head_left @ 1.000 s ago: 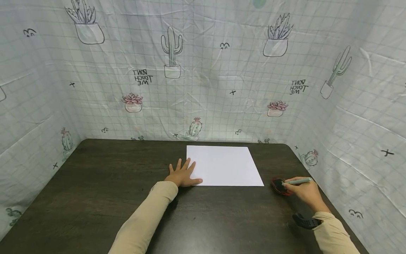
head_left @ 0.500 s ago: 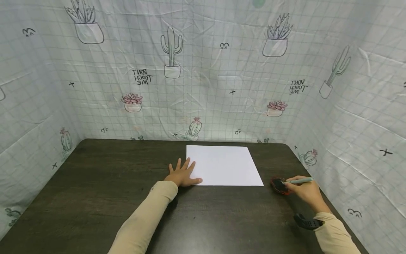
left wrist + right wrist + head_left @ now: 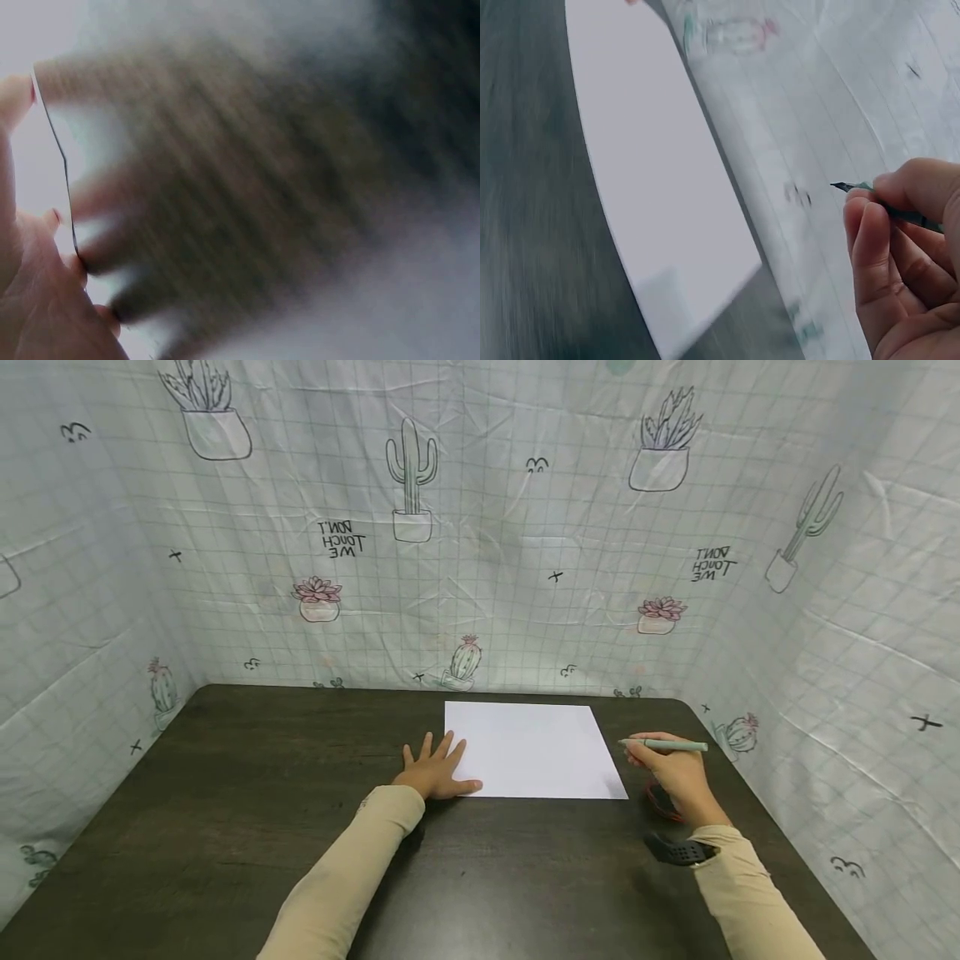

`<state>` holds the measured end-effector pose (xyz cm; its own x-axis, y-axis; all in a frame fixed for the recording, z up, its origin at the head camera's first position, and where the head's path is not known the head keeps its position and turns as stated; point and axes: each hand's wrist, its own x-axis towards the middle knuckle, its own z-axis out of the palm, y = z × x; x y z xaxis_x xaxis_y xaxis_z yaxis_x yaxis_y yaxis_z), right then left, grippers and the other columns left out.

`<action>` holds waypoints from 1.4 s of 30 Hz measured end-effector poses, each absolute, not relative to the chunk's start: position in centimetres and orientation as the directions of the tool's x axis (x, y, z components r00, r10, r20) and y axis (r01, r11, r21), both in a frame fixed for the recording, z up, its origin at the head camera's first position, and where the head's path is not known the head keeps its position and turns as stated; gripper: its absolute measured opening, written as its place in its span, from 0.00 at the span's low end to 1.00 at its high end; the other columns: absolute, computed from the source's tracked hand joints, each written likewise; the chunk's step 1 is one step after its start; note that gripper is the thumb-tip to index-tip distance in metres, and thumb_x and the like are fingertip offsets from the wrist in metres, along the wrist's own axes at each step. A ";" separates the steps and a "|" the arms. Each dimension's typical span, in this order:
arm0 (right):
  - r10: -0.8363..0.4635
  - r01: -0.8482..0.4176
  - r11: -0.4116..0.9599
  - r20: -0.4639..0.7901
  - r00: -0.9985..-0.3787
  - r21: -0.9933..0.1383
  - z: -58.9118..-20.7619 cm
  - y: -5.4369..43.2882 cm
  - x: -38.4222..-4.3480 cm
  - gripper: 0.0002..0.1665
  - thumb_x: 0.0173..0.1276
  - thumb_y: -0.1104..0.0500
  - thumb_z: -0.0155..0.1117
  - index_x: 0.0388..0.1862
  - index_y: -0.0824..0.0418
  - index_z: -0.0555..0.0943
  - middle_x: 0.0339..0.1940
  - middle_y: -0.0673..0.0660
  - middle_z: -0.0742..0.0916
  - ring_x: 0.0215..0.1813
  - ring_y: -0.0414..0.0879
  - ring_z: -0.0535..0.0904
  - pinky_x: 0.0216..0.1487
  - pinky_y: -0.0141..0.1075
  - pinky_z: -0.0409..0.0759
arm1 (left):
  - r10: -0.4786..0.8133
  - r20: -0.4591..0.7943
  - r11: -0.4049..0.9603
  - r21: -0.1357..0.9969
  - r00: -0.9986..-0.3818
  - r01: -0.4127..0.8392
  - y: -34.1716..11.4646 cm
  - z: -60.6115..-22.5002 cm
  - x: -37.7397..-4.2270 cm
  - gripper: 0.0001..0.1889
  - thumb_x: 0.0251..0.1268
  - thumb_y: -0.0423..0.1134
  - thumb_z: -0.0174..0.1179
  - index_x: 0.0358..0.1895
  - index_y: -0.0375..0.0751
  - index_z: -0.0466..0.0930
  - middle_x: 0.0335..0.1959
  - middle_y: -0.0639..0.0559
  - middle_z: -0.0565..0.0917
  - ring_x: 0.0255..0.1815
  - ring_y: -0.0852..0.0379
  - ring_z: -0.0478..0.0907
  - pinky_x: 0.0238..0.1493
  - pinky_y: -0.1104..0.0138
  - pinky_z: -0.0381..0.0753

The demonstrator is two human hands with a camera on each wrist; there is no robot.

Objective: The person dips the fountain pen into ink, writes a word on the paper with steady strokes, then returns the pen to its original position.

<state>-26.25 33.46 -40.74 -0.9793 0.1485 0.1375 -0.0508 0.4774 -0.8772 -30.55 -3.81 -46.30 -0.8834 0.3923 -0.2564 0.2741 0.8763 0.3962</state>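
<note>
A blank white sheet of paper (image 3: 536, 752) lies flat on the dark table. My left hand (image 3: 435, 775) rests on its left edge with fingers spread; in the left wrist view the fingers beyond the palm (image 3: 45, 292) are blurred. At the sheet's right side, my right hand (image 3: 678, 777) pinches a light green pen (image 3: 678, 745) between thumb and fingers. In the right wrist view the pen's dark pointed tip (image 3: 842, 185) shows, aimed left toward the paper (image 3: 652, 157). Below that hand sits a dark round item with a red rim (image 3: 656, 803), mostly hidden by the hand.
The dark wooden table (image 3: 247, 827) spreads out around the sheet. White fabric (image 3: 495, 552) with cactus drawings hangs along the back and both sides. A black strap (image 3: 678, 850) sits at the right wrist, by the sleeve.
My right hand has lifted the pen from the dark round item and moved up and left, closer to the paper's right edge. My left hand stays on the sheet.
</note>
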 end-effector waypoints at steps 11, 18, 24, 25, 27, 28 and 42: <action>0.119 -0.073 0.292 0.112 -0.987 -0.954 -42.0 26.4 -30.9 0.20 0.64 0.63 0.67 0.50 0.75 0.80 0.33 0.53 0.88 0.33 0.37 0.86 0.39 0.29 0.83 | 0.373 -0.257 0.889 0.374 -0.891 0.264 -3.7 -44.9 -29.6 0.45 0.64 0.68 0.48 0.78 0.51 0.45 0.79 0.47 0.41 0.77 0.37 0.32 0.67 0.33 0.32; 0.093 -0.055 0.313 0.088 -0.992 -0.948 -43.2 23.5 -32.8 0.17 0.63 0.63 0.68 0.47 0.74 0.82 0.35 0.59 0.88 0.32 0.37 0.85 0.39 0.30 0.83 | 0.361 -0.289 0.896 0.371 -0.887 0.244 -3.5 -46.3 -30.6 0.46 0.63 0.70 0.48 0.78 0.55 0.40 0.79 0.50 0.36 0.77 0.39 0.27 0.67 0.35 0.26; 0.101 -0.045 0.348 0.085 -0.991 -0.936 -44.5 22.0 -34.1 0.13 0.60 0.64 0.69 0.42 0.71 0.85 0.30 0.57 0.89 0.29 0.37 0.84 0.37 0.31 0.83 | 0.361 -0.271 0.893 0.376 -0.892 0.247 -3.5 -47.8 -31.6 0.48 0.59 0.74 0.47 0.78 0.59 0.40 0.79 0.52 0.36 0.77 0.40 0.26 0.66 0.34 0.25; 0.104 -0.042 0.354 0.083 -0.991 -0.934 -44.7 21.8 -34.3 0.13 0.60 0.64 0.69 0.42 0.71 0.85 0.29 0.57 0.89 0.29 0.37 0.84 0.36 0.30 0.83 | 0.361 -0.266 0.893 0.374 -0.894 0.250 -3.5 -48.0 -31.8 0.48 0.59 0.74 0.47 0.78 0.59 0.40 0.79 0.52 0.36 0.77 0.40 0.26 0.66 0.34 0.26; 0.109 -0.035 0.366 0.080 -0.991 -0.930 -45.0 21.4 -34.6 0.12 0.59 0.64 0.70 0.40 0.71 0.85 0.28 0.57 0.89 0.28 0.37 0.84 0.35 0.30 0.83 | 0.362 -0.254 0.894 0.369 -0.897 0.256 -3.5 -48.4 -32.0 0.49 0.58 0.75 0.46 0.78 0.59 0.40 0.79 0.52 0.36 0.77 0.40 0.26 0.66 0.33 0.26; 0.110 -0.033 0.373 0.079 -0.991 -0.927 -45.2 21.3 -34.7 0.12 0.59 0.64 0.70 0.40 0.71 0.85 0.28 0.57 0.89 0.28 0.37 0.84 0.35 0.30 0.83 | 0.360 -0.255 0.896 0.364 -0.897 0.256 -3.5 -48.5 -32.0 0.49 0.58 0.76 0.46 0.78 0.60 0.40 0.79 0.53 0.36 0.77 0.40 0.26 0.66 0.33 0.26; 0.123 -0.011 0.468 0.077 -0.989 -0.884 -45.9 20.0 -35.6 0.10 0.57 0.65 0.71 0.37 0.69 0.87 0.26 0.57 0.89 0.24 0.37 0.83 0.27 0.26 0.79 | 0.351 -0.250 0.895 0.374 -0.902 0.245 -3.5 -47.0 -31.0 0.47 0.60 0.73 0.47 0.78 0.56 0.43 0.79 0.50 0.39 0.77 0.39 0.29 0.67 0.34 0.28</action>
<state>-35.59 19.98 -45.92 -0.9894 0.1228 0.0773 -0.0110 0.4677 -0.8838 -30.97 -3.52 -47.04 -0.9022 0.3515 -0.2500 0.2450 0.8946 0.3736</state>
